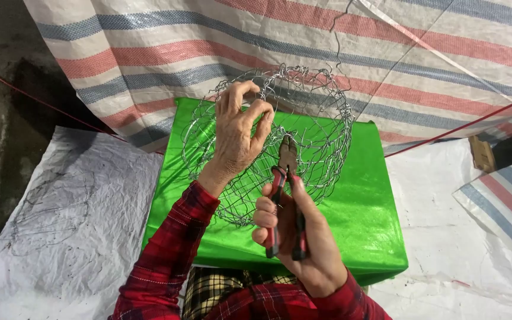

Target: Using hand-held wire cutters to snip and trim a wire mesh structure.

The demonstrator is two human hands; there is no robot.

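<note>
A round basket of woven silver wire point(321, 127) lies tilted on a bright green sheet point(362, 207). My left hand point(236, 133) reaches into its open mouth and pinches the wire near the upper rim with thumb and fingers. My right hand point(300, 237) grips a pair of pliers with red and black handles point(284, 195). The pliers' jaws point up into the mesh at the basket's middle. Both my sleeves are red plaid.
A striped red, blue and white tarp point(386, 53) hangs behind the basket. Crumpled white plastic sheeting point(66, 225) lies at left and right. A thin red cord point(475, 121) crosses at right, and dark wet ground point(1, 89) shows at far left.
</note>
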